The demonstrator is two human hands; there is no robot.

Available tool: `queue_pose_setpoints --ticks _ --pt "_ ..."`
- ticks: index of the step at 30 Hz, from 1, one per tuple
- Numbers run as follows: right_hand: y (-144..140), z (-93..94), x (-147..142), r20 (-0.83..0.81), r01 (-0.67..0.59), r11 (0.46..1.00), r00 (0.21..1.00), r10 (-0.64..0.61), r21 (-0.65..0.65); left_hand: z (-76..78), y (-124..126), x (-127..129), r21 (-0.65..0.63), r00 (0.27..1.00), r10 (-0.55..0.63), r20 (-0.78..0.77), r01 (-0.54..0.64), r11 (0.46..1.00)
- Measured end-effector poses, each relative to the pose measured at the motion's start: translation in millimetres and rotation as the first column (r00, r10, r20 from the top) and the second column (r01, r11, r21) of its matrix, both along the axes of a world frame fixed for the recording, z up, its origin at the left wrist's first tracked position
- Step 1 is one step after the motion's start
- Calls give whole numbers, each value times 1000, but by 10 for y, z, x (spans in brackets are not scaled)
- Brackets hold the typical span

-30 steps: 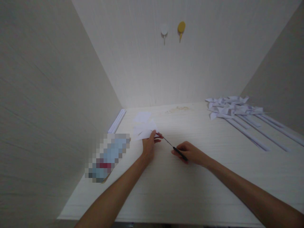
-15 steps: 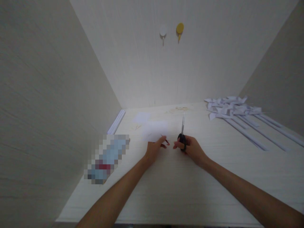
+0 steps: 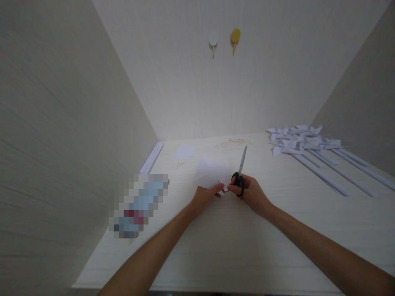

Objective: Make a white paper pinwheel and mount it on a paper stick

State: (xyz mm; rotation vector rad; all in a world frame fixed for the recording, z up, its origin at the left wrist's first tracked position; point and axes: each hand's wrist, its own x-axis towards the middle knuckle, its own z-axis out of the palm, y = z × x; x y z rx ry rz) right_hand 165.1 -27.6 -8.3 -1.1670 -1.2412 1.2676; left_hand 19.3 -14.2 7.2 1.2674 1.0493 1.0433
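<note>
My left hand [image 3: 210,195] is closed, its thumb and fingers pinching the near edge of a white sheet of paper [image 3: 211,170]. A small dark, thin mark shows by the thumb, too fine to make out. In my right hand [image 3: 248,191] is a pair of scissors [image 3: 242,162] with black handles, its blades together and pointing up and away. The right thumb and fingertip also reach the paper's near right side, close beside the left fingertips. Whether they grip the paper, I cannot tell.
White paper pinwheels [image 3: 296,142] on rolled paper sticks [image 3: 327,174] lie at right. A square paper [image 3: 184,152], thin sticks [image 3: 178,165], white rods [image 3: 152,158] and a blurred-out package [image 3: 142,207] are at left. More slivers [image 3: 233,142] lie near the back wall, which bears two hooks [image 3: 235,36].
The paper and my left hand have moved right, bringing the fingertips of both hands together. The scissors have tilted further right.
</note>
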Motion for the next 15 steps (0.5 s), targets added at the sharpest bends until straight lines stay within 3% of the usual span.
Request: queue_pose_setpoints --ticks 15 --pt "-7 33 -12 76 -26 999 997 24 19 -27 17 -6 1 1000 25 5 -25 1000"
